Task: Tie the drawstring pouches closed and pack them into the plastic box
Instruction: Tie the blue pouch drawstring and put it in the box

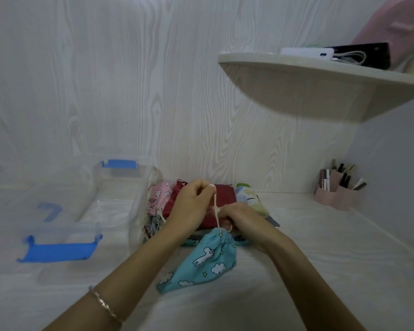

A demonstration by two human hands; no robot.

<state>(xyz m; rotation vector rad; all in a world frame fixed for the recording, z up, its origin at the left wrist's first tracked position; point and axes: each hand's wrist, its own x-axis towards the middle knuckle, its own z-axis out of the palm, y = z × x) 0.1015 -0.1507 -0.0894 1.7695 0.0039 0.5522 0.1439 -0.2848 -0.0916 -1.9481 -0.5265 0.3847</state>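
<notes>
Our left hand, just below frame centre, pinches the end of a pale cord between thumb and fingers. Our right hand, just beside it, has its fingers curled around the same cord, right above the gathered mouth of the blue unicorn pouch. That pouch lies on the white surface in front of a pile of pouches. The clear plastic box stands open at centre left, touching the pile. A pink organiser sits at far right.
</notes>
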